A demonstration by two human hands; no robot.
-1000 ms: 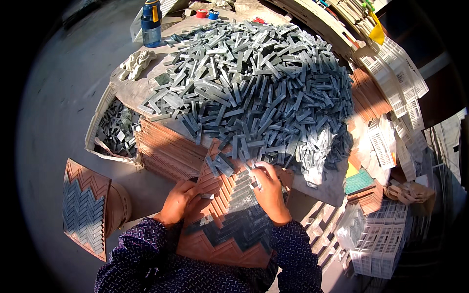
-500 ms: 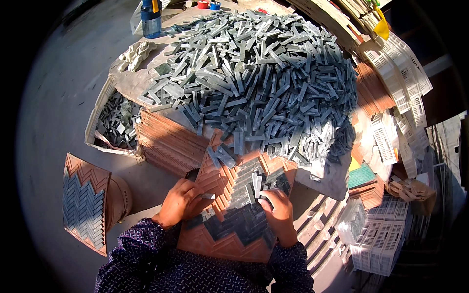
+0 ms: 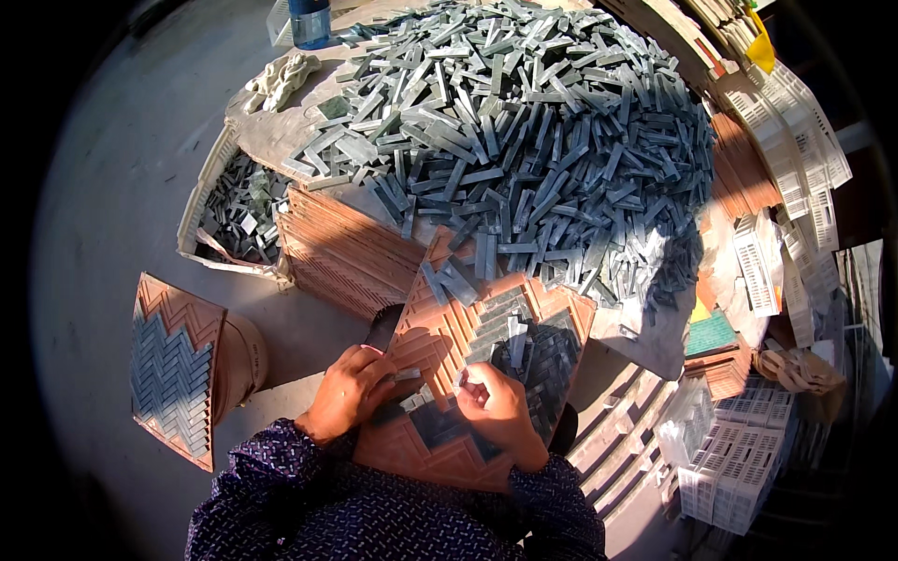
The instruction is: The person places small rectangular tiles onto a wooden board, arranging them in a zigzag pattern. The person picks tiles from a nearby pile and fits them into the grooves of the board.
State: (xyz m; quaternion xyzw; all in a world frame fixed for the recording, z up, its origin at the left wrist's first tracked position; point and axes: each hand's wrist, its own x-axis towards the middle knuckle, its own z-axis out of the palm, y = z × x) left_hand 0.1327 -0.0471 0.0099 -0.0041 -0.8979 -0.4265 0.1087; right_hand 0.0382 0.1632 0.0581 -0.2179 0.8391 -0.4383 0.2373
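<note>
A terracotta-coloured board point(image 3: 427, 335) with zigzag grooves lies before me, partly filled with dark grey-green stone strips point(image 3: 440, 425) in a herringbone pattern. At its left edge, my left hand point(image 3: 348, 391) is closed around a pale stone strip point(image 3: 408, 374). My right hand point(image 3: 496, 409) is over the middle of the board, fingers curled in a pinch. Between its thumb and fingertips shows the end of a small pale strip point(image 3: 460, 379). Loose strips point(image 3: 517, 338) rest on the filled part beyond my right hand.
A large heap of stone strips point(image 3: 524, 140) covers the table beyond. Left are a crate of fragments point(image 3: 201, 201), stacked grooved boards point(image 3: 341, 248) and a filled board point(image 3: 173, 369) against a round drum point(image 3: 245, 360). White gloves point(image 3: 281, 82) lie near a blue bottle point(image 3: 311, 26). White crates point(image 3: 734, 467) stand right.
My right hand has moved left from the loose strips to the board's middle, now pinching a small strip. My left hand stays at the left edge. The whole view has shifted slightly.
</note>
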